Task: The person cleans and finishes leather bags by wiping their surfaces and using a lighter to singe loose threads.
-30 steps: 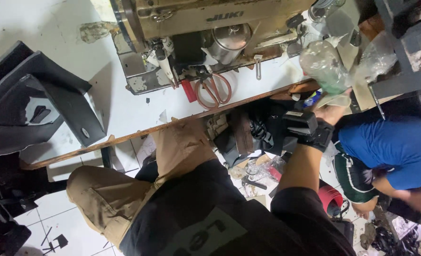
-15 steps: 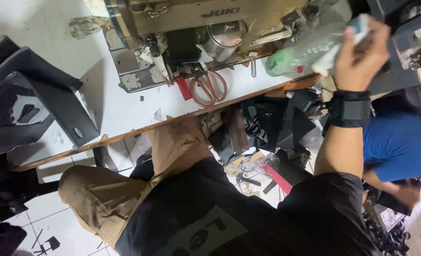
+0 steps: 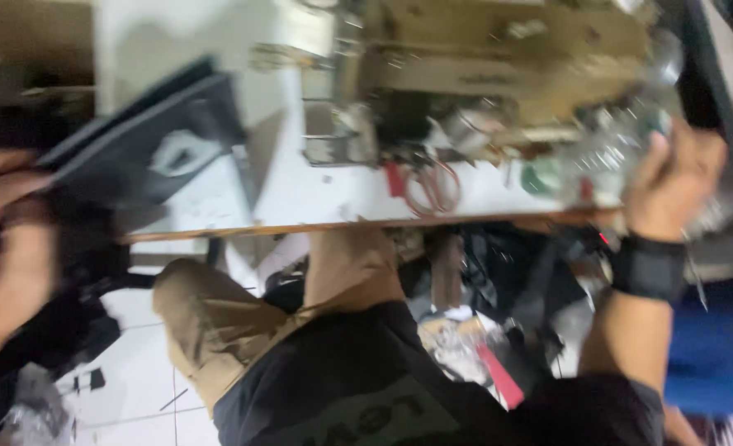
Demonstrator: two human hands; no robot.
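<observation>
My right hand point(image 3: 676, 177) is raised at the right, shut on a clear plastic bottle point(image 3: 606, 157) with a green cap, held in front of the beige sewing machine point(image 3: 498, 49). A black band point(image 3: 651, 266) is on that wrist. My left hand point(image 3: 3, 248) is large and blurred at the left edge. Its fingers close on the near end of a stack of black fabric pieces point(image 3: 148, 149) that lies on the white table point(image 3: 309, 194). The whole view is motion-blurred.
Red-handled scissors point(image 3: 432, 186) lie on the table under the machine head. My knee in khaki trousers point(image 3: 218, 314) is below the table's wooden edge. Dark clutter point(image 3: 498, 272) lies under the table. A person in blue point(image 3: 713, 347) is at the lower right.
My left hand has come into view at the left and reached the black fabric. My right hand with the bottle has stayed up by the machine while the view swung right.
</observation>
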